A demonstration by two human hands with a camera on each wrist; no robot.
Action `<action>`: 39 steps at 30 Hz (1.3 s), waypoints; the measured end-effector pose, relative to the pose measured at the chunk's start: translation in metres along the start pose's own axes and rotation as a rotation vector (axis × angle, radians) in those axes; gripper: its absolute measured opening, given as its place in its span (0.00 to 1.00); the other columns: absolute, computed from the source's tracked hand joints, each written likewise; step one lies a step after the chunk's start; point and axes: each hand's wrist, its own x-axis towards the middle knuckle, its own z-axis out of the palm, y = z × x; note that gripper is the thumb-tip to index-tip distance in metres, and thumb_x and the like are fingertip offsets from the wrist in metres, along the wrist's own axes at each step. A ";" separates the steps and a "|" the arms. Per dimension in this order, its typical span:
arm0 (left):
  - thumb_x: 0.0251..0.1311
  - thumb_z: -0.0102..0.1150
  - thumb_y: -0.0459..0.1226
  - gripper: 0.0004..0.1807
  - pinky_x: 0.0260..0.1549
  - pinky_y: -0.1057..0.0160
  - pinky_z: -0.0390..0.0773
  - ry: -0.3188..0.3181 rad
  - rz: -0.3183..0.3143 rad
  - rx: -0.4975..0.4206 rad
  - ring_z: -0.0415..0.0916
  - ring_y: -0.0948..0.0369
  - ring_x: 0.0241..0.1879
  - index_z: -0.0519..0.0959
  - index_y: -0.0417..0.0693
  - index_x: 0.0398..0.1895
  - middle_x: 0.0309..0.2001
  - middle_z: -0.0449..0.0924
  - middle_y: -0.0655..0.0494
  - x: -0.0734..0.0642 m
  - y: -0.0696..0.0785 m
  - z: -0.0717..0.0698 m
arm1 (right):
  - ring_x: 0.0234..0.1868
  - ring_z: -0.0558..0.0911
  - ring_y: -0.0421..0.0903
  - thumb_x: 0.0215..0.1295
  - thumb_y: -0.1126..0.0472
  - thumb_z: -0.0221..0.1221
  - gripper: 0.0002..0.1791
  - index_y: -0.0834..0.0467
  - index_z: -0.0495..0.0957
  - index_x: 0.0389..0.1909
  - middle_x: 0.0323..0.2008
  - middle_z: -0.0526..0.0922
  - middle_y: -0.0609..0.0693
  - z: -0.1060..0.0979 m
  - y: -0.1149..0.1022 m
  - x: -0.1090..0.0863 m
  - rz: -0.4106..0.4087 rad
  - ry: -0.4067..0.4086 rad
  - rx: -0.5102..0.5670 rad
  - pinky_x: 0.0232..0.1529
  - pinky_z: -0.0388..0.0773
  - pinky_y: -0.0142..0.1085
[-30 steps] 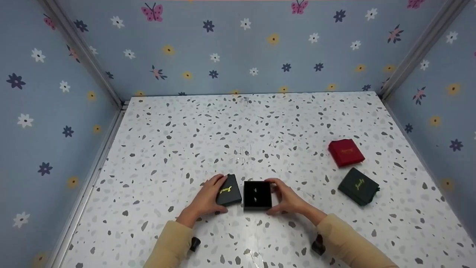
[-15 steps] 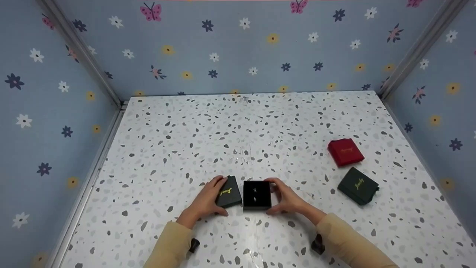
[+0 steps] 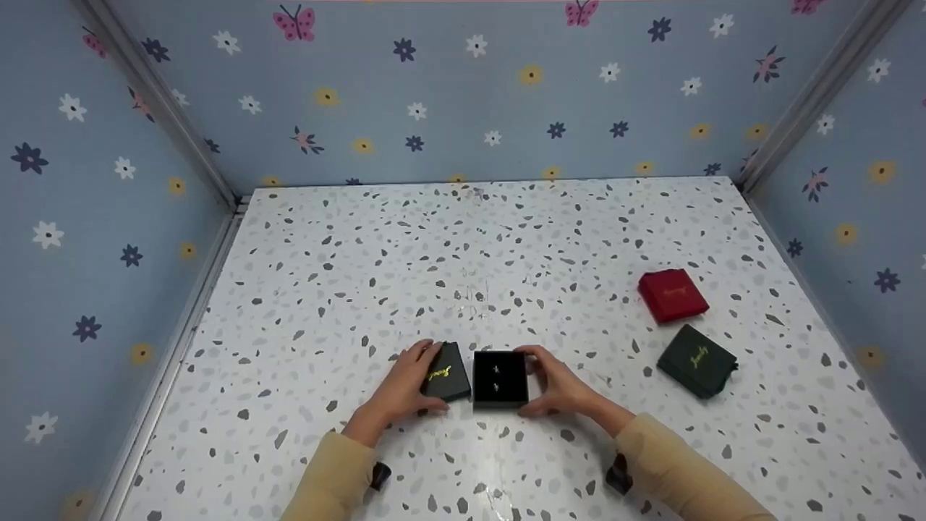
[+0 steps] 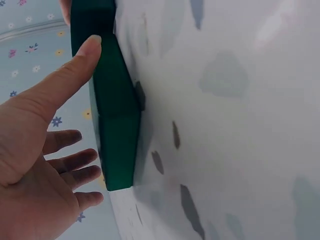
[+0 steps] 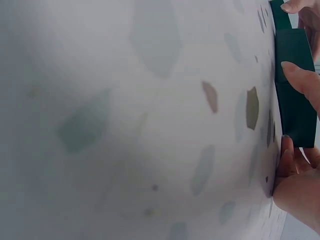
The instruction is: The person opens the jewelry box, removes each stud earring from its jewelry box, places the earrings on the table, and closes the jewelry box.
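Observation:
In the head view, a dark green jewelry box (image 3: 500, 401) stands uncovered on the table. Two small shiny jewelry pieces (image 3: 496, 378) sit in its black insert, too small to identify. My right hand (image 3: 561, 383) grips the box from the right, thumb at its near side and fingertips at its far side. Left of the box lies its dark green lid (image 3: 453, 376) with gold script, slightly turned. My left hand (image 3: 402, 381) holds this lid from the left. In the left wrist view my thumb lies against the lid's side (image 4: 116, 95). The right wrist view shows the box's side (image 5: 297, 112).
To the right lie a red pouch (image 3: 673, 297) and a dark green pouch (image 3: 697, 362), both with gold script. The speckled white table (image 3: 405, 253) is bounded by flower-patterned blue walls (image 3: 448, 87) at the back and both sides.
The left thumb has shifted slightly right along the lid's near edge. Box, lid and right hand stay practically in place.

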 end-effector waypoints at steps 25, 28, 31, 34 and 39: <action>0.49 0.63 0.38 0.33 0.53 0.58 0.64 0.178 0.091 -0.070 0.62 0.53 0.56 0.65 0.34 0.57 0.55 0.63 0.47 0.010 0.039 0.011 | 0.42 0.72 0.46 0.24 0.64 0.75 0.51 0.57 0.60 0.57 0.48 0.70 0.52 0.004 0.035 0.007 -0.017 0.017 -0.038 0.51 0.63 0.44; 0.49 0.63 0.39 0.31 0.53 0.59 0.64 0.199 0.104 -0.086 0.63 0.53 0.55 0.66 0.35 0.56 0.54 0.65 0.48 0.014 0.041 0.016 | 0.42 0.72 0.46 0.24 0.62 0.75 0.52 0.56 0.60 0.57 0.48 0.70 0.52 0.004 0.038 0.007 -0.018 0.018 -0.040 0.51 0.63 0.44; 0.49 0.63 0.38 0.30 0.53 0.59 0.64 0.220 0.126 -0.100 0.64 0.54 0.54 0.67 0.35 0.55 0.52 0.66 0.48 0.017 0.042 0.021 | 0.42 0.73 0.45 0.24 0.62 0.75 0.52 0.56 0.60 0.57 0.49 0.70 0.51 0.004 0.039 0.007 -0.012 0.020 -0.052 0.51 0.63 0.44; 0.49 0.63 0.38 0.28 0.51 0.60 0.65 0.235 0.151 -0.109 0.66 0.54 0.52 0.68 0.34 0.54 0.51 0.67 0.48 0.020 0.043 0.025 | 0.42 0.73 0.44 0.25 0.61 0.75 0.51 0.55 0.60 0.57 0.48 0.70 0.50 0.004 0.037 0.007 -0.013 0.022 -0.071 0.50 0.64 0.42; 0.51 0.62 0.38 0.26 0.50 0.60 0.66 0.229 0.146 -0.113 0.67 0.56 0.51 0.69 0.36 0.53 0.50 0.68 0.50 0.025 0.044 0.032 | 0.43 0.71 0.52 0.28 0.68 0.73 0.49 0.63 0.59 0.57 0.49 0.69 0.58 0.002 0.012 0.003 -0.015 0.006 -0.035 0.49 0.63 0.49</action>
